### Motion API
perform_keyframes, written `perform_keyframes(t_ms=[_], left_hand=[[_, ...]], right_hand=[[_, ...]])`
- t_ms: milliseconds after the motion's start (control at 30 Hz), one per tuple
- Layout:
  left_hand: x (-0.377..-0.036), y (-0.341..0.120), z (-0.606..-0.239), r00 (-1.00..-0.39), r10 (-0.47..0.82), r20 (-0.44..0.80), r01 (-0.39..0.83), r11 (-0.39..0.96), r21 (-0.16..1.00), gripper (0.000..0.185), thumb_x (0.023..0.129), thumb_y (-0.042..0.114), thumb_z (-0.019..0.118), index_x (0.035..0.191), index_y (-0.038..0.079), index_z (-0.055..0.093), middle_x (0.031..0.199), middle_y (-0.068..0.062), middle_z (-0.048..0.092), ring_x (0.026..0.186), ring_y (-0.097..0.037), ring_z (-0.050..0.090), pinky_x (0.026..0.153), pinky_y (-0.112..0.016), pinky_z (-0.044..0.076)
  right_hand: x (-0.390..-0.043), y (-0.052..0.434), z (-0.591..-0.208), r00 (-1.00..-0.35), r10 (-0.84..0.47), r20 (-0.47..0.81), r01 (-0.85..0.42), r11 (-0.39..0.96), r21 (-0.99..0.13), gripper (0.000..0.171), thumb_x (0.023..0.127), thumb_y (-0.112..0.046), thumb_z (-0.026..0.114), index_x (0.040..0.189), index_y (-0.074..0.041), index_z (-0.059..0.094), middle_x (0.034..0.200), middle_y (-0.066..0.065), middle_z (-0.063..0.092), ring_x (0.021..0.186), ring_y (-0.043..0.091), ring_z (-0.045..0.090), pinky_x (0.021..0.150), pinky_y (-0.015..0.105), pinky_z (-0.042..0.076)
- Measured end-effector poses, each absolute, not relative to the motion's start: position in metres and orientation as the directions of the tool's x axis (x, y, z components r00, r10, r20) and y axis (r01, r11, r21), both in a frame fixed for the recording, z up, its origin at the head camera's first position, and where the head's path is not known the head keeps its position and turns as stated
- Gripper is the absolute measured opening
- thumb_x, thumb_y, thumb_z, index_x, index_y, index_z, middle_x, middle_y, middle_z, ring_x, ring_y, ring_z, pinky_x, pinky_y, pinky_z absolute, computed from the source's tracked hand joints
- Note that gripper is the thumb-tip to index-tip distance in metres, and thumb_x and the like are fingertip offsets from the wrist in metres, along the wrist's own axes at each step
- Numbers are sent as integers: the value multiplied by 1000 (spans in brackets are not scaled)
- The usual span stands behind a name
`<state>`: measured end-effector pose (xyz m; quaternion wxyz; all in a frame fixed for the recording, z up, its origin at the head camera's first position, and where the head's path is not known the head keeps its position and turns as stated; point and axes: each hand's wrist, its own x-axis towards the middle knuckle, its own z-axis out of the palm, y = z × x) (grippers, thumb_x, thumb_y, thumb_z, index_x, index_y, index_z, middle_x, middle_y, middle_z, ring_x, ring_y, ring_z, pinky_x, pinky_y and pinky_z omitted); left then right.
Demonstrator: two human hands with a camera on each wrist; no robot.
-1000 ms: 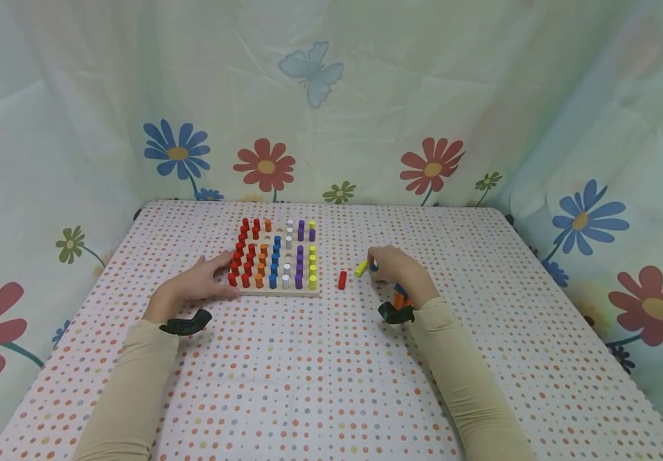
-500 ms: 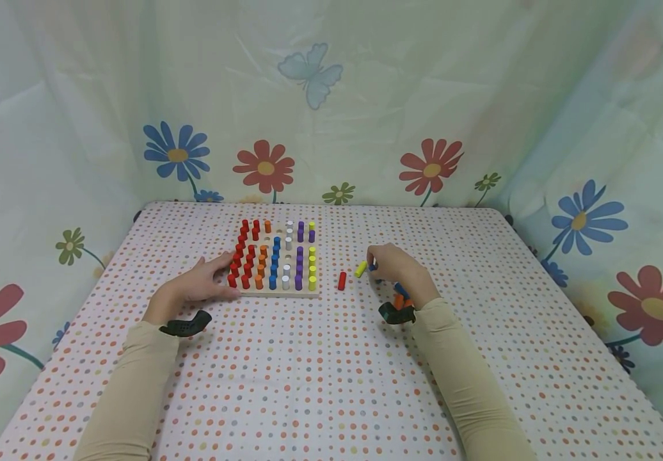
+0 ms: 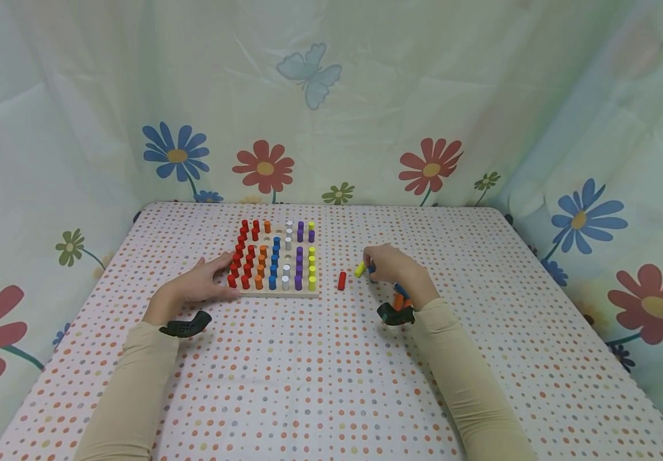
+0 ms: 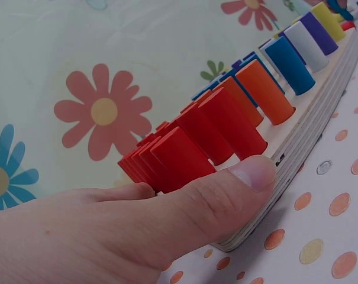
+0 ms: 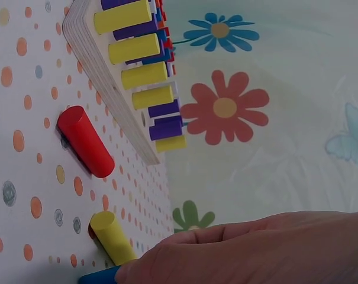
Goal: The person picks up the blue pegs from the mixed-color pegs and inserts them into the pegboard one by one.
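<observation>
My left hand holds the near left corner of a wooden pegboard. In the left wrist view the thumb lies along the board's front edge, beside red pegs. Upright pegs in red, orange, blue, white, purple and yellow fill columns, with a few bare holes. To the right of the board, my right hand pinches a blue peg low over the table. A loose yellow peg lies right by those fingertips. Farther left is a loose red peg, lying on its side.
Several loose pegs, among them an orange peg and a blue one, lie partly hidden under my right wrist. A dotted cloth covers the table. Flowered curtains hang behind it and at both sides.
My right hand has shifted slightly left, toward the loose yellow peg, with the blue peg at its fingers. The left hand and the pegboard stay in place.
</observation>
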<state>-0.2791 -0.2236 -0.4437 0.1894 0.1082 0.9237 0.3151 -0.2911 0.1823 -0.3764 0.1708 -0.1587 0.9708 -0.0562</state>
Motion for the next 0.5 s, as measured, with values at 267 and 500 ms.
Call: perform_keyframes(t_ms=[267, 500], left_hand=[[-278, -224, -442, -906, 317, -281, 85, 786, 613, 120, 64, 68, 73, 154, 18, 13, 161, -9, 8, 148, -33, -3, 116, -56, -13], [-277, -223, -441, -903, 317, -288, 72, 776, 627, 120, 63, 68, 74, 154, 19, 12, 161, -8, 7, 148, -32, -5, 116, -56, -14]], right_hand=[[-289, 177, -375, -890, -339, -305, -304, 939, -159, 19, 85, -8, 68, 102, -8, 58, 91, 6, 61, 77, 18, 53, 64, 28, 46], [-289, 173, -376, -896, -336, -291, -294, 939, -177, 22, 87, -9, 66, 108, -8, 59, 95, 7, 62, 77, 18, 54, 64, 28, 47]])
